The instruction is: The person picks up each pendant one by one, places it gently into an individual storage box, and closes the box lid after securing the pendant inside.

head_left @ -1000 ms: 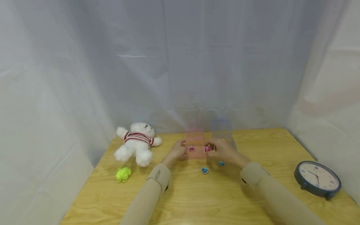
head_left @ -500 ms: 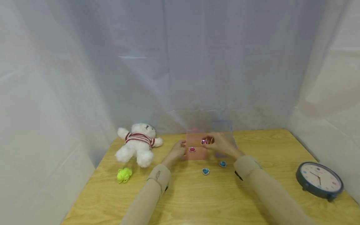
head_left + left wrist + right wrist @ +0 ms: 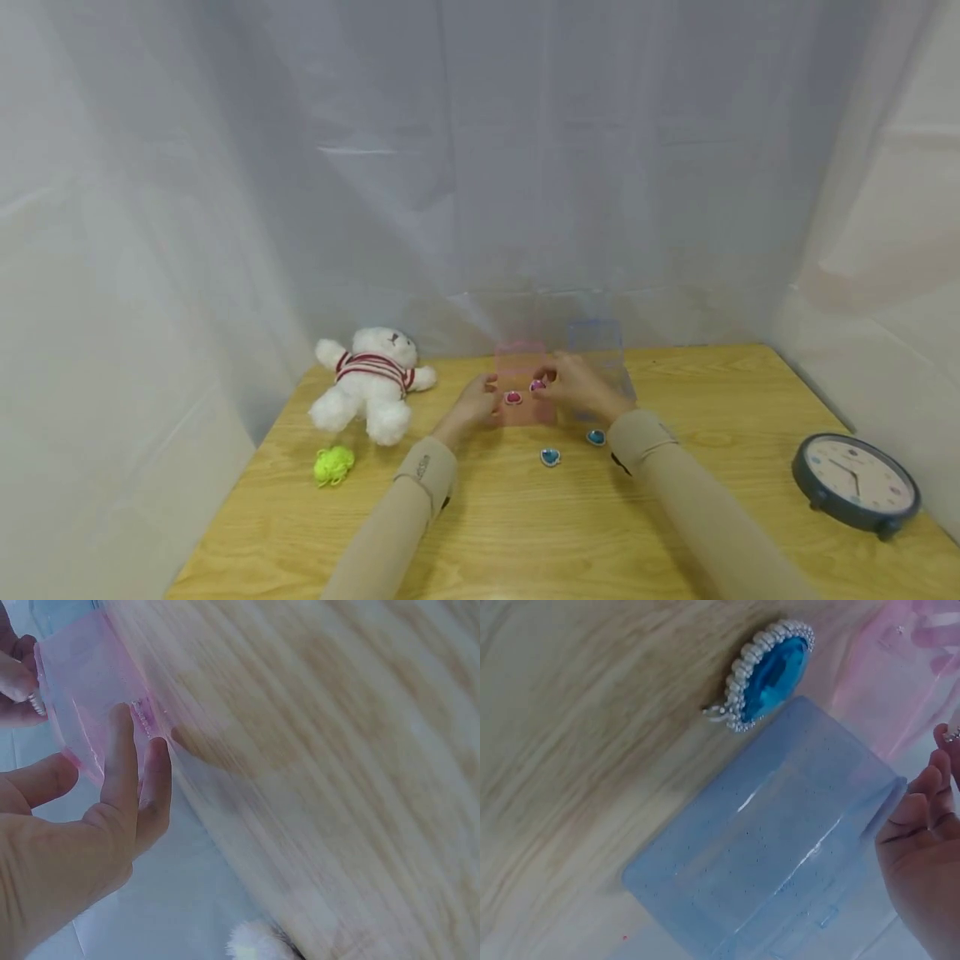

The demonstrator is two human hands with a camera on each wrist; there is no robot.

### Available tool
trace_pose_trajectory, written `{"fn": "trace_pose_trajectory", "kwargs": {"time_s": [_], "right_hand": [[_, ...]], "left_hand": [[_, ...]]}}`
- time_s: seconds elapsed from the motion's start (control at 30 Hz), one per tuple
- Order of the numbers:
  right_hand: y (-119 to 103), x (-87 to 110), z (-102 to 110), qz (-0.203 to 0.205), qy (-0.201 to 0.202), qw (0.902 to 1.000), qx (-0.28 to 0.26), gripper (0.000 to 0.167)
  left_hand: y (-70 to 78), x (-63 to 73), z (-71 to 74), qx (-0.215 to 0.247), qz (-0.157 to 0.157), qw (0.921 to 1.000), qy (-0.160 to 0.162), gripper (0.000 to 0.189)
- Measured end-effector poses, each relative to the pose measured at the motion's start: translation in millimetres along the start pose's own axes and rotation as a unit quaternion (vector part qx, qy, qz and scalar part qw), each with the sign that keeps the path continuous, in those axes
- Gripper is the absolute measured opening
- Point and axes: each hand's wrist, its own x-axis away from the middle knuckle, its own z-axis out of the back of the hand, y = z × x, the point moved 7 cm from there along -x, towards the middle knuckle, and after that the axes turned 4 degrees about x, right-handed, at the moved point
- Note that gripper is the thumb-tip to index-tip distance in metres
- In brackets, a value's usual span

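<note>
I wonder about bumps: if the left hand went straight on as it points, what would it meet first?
Probably the pink box, at its left side: the left hand is close beside it, perhaps touching.

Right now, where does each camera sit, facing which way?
Head: worn on the head, looking forward and down at the yellow wooden table; left hand, right hand, beige sleeves show.
Left wrist: worn there, facing the table and translucent pink plastic box; both hands show partly.
Right wrist: worn there, facing the translucent blue plastic box; right hand shows.
Wrist views share the pink box.
</note>
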Motion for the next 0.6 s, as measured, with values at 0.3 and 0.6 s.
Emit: {"fn": "trace_pose_trajectory", "kwargs": {"time_s": [0.3, 0.6], "right_hand": [[1.7, -0.3, -6.5, -0.037, -0.007, 0.9992, 0.015, 0.017], [1.3, 1.2, -4.5, -0.057, -0.022, 0.9979, 0.021, 0.032]], "left_hand": [[3.1, 0.4, 0.7, -0.026, -0.012, 0.9995, 0.009, 0.052], [1.8, -1.0, 1.4, -0.021, -0.01, 0.9997, 0.011, 0.051]]}}
